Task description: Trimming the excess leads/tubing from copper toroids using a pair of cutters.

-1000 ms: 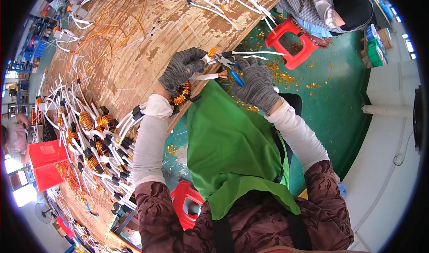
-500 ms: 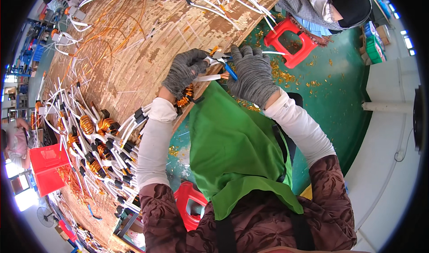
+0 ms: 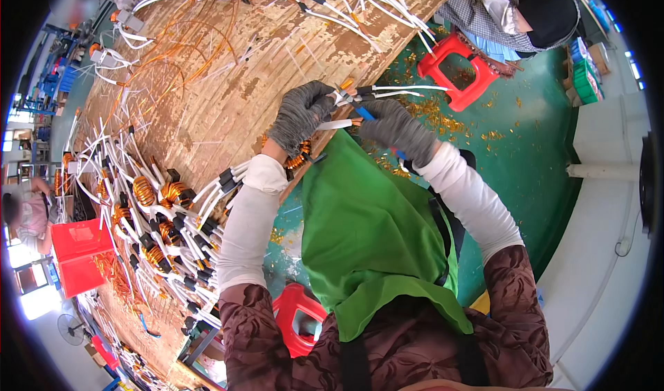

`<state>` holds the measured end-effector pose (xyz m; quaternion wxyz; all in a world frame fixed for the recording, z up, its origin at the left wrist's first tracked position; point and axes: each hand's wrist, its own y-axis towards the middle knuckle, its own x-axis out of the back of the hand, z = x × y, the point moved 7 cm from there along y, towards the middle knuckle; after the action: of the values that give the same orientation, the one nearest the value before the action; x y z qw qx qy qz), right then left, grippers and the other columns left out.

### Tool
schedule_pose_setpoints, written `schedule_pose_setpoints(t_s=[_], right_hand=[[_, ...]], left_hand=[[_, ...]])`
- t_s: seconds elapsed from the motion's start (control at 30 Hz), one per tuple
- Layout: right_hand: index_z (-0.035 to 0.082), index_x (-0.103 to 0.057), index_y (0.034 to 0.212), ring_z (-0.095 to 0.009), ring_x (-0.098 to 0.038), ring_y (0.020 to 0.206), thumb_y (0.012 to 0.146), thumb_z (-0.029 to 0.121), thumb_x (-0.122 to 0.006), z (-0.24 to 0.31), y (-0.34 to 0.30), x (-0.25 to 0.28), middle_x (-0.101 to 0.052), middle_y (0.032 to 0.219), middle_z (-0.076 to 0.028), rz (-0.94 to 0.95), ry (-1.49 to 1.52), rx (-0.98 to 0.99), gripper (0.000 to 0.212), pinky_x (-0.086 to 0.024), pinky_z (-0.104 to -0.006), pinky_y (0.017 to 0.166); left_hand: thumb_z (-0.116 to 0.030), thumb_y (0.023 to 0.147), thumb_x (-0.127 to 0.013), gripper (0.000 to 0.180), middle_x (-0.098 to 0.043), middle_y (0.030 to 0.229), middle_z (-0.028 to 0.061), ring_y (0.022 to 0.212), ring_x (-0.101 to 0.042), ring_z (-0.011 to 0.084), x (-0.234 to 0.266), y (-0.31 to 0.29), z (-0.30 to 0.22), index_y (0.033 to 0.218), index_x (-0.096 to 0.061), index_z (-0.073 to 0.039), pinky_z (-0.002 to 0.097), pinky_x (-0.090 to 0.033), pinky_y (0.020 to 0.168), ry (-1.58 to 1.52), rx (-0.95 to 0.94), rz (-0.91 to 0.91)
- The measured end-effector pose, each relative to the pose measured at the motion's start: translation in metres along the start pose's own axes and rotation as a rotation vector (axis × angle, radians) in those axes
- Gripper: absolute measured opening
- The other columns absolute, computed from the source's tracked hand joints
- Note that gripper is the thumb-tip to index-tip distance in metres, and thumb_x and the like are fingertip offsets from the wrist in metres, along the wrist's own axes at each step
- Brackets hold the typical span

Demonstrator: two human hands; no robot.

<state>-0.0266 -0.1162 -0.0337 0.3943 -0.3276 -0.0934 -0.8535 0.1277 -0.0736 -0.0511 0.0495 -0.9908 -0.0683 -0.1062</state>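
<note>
My left hand (image 3: pixel 302 116), in a grey knit glove, is closed at the table's edge on white-sleeved wire leads (image 3: pixel 336 125). One lead has a bare copper end. Just below this hand, part of an orange copper-wound coil (image 3: pixel 297 160) shows at the edge. My right hand (image 3: pixel 400 129), gloved alike, is wrapped round blue-handled pliers (image 3: pixel 364 113). Their metal jaws point up and left at the leads beside my left fingertips. Whether the jaws touch a wire I cannot make out. Other white leads with black sleeving (image 3: pixel 408 88) stick out to the right, above my right hand.
Many coils with white leads (image 3: pixel 155 218) are heaped on the worn wooden table (image 3: pixel 228 107) to the left. More leads lie along its far side. A green apron (image 3: pixel 373 218) covers my lap. A red stool (image 3: pixel 456 69) and a seated person (image 3: pixel 484 17) are at the upper right.
The right hand's fingers have curled in round the plier handles, where they were stretched out before. The view has shifted slightly, and the black-sleeved leads above that hand show more.
</note>
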Motion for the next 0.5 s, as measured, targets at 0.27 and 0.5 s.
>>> schedule_pose_setpoints(t_s=[0.27, 0.5], right_hand=[[0.001, -0.062, 0.093, -0.026, -0.060, 0.068, 0.071, 0.016, -0.063, 0.001, 0.001, -0.001, -0.059, 0.071, -0.011, -0.199, -0.054, 0.091, 0.026, -0.049, -0.0349, 0.065], [0.002, -0.061, 0.106, -0.022, -0.060, 0.069, 0.071, 0.012, -0.062, -0.024, 0.003, -0.003, -0.064, 0.079, -0.010, 0.015, 0.239, -0.080, 0.036, -0.047, -0.0318, 0.064]], left_hand=[[-0.009, 0.087, -0.053, 0.016, -0.061, 0.078, 0.0056, 0.067, -0.053, 0.0110, -0.004, -0.001, 0.002, 0.098, -0.058, 0.002, 0.0253, -0.046, 0.060, 0.006, 0.028, -0.026], [-0.010, 0.086, -0.055, 0.018, -0.061, 0.077, 0.0057, 0.065, -0.053, 0.0111, -0.002, 0.007, 0.012, 0.100, -0.058, 0.001, 0.0273, -0.046, 0.060, 0.219, -0.043, -0.007]])
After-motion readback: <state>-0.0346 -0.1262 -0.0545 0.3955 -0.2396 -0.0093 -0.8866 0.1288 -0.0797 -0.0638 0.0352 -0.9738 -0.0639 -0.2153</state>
